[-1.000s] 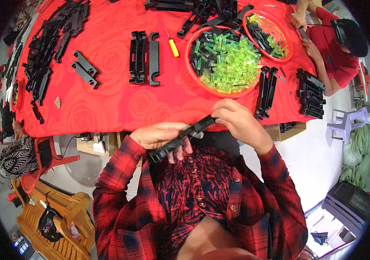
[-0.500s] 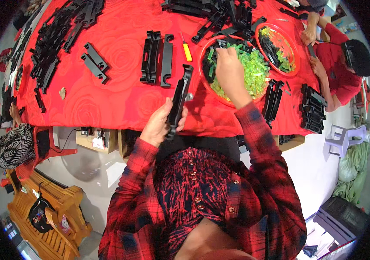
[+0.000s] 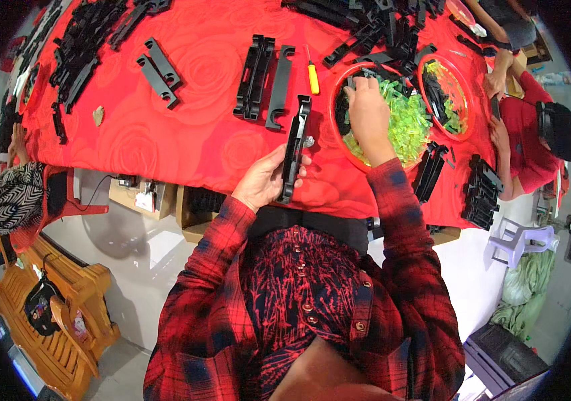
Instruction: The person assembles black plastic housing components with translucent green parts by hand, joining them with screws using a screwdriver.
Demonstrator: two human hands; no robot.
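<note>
Looking down from the head camera, the view showed the left hand [image 3: 263, 182] gripping a long black plastic bracket [image 3: 295, 148] near its lower end, fingers wrapped around it and thumb pressed against its side, so the piece stood almost upright over the near edge of the red table [image 3: 185, 140]. The right hand [image 3: 368, 112] was stretched well apart from it into a red bowl [image 3: 336, 137] full of translucent green clips [image 3: 411, 127]; its fingers were curled down among them, and whether they had pinched one could not be told. A yellow-handled screwdriver [image 3: 313, 77] lay just beside the bowl, and a pair of matching black brackets [image 3: 263, 81] rested flat farther in. A second red bowl [image 3: 447, 95] sat beyond, near a person in a red shirt [image 3: 525, 144] at the table's right end.

Judging from this, the bracket, held by one end only and out over the table's edge, could tip or slip to the floor if the grip loosened. The blind rummage might also bring up several tangled clips, or flick some over the rim.
</note>
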